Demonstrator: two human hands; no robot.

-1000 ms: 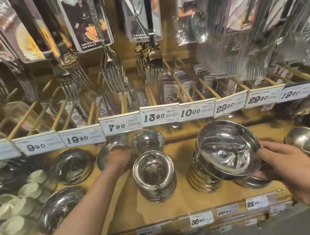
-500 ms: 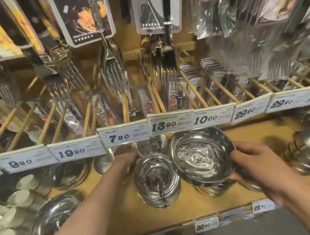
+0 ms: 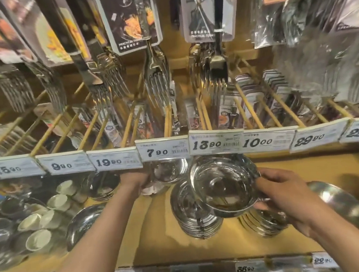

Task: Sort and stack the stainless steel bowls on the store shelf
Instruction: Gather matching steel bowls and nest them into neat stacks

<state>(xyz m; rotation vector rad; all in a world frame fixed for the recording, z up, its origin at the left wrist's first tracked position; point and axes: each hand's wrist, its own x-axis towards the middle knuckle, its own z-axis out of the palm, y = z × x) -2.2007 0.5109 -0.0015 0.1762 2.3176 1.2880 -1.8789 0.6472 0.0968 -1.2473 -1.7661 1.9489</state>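
My right hand (image 3: 286,195) grips the right rim of a large steel bowl (image 3: 222,187), held tilted in the air above the shelf. Just left of and below it stands a stack of smaller steel bowls (image 3: 192,215). A second stack of bowls (image 3: 264,222) sits under my right hand, partly hidden. My left hand (image 3: 134,181) reaches to the back of the shelf and rests on a small bowl (image 3: 153,187); its fingers are hidden under the price rail. Another bowl (image 3: 169,170) stands behind it.
A price-tag rail (image 3: 164,152) hangs low over the back of the wooden shelf (image 3: 154,235). Forks (image 3: 156,80) and packaged cutlery hang above. Steel plates (image 3: 83,225) and white ceramic cups (image 3: 38,239) lie at left, more steel dishes (image 3: 336,203) at right.
My right hand has carried the large bowl leftward, from above the right stack to beside the middle stack. My left hand stays at the back by the small bowl.
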